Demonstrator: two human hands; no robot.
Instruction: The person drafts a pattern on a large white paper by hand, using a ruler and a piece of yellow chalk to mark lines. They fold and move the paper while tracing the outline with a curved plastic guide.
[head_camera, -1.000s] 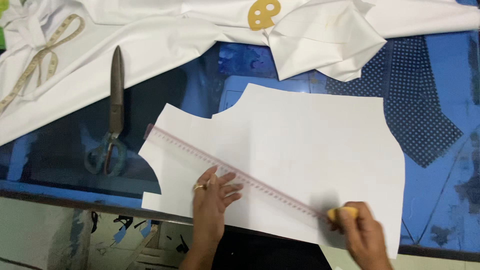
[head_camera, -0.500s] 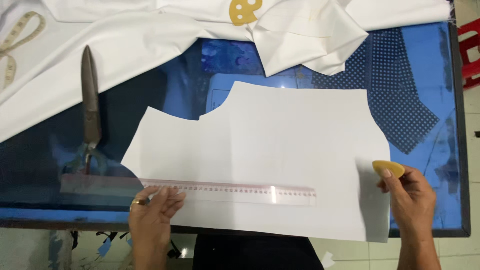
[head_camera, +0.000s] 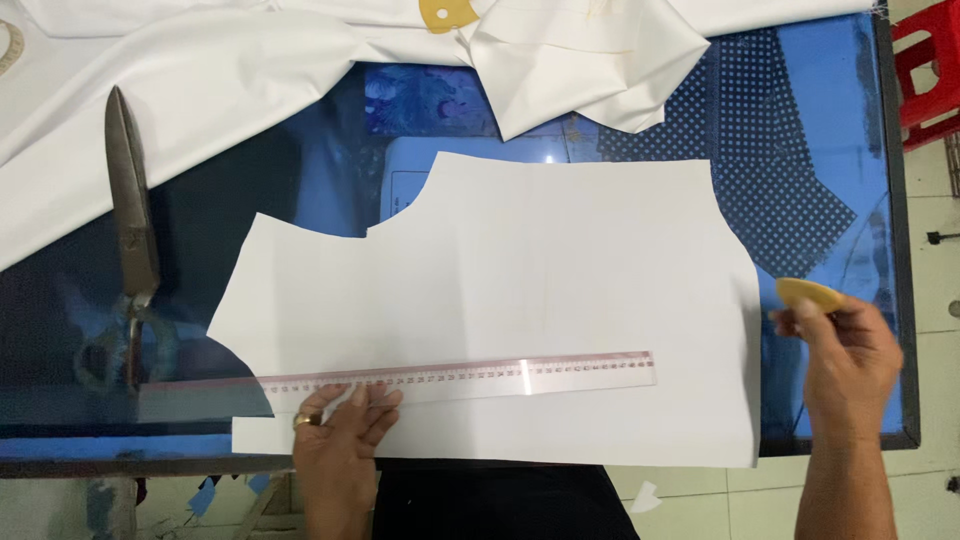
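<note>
ruler: clear plastic ruler (head_camera: 400, 381) lies flat across the lower part of the white paper pattern (head_camera: 520, 300), nearly level, its left end hanging off the paper over the blue table (head_camera: 870, 120)

left hand (head_camera: 340, 440): fingers spread flat, pinning the ruler at lower centre-left, not curled round anything

right hand (head_camera: 850, 360): off the paper at right, pinching a yellow tailor's chalk (head_camera: 808, 294) in the fingertips

doing it well, imo: press near the middle of the ruler too so the far end can't swing, and run the chalk's thin edge tight along it

nearby: big scissors (head_camera: 130, 230) at left, white fabric (head_camera: 200, 70) across the top
</note>
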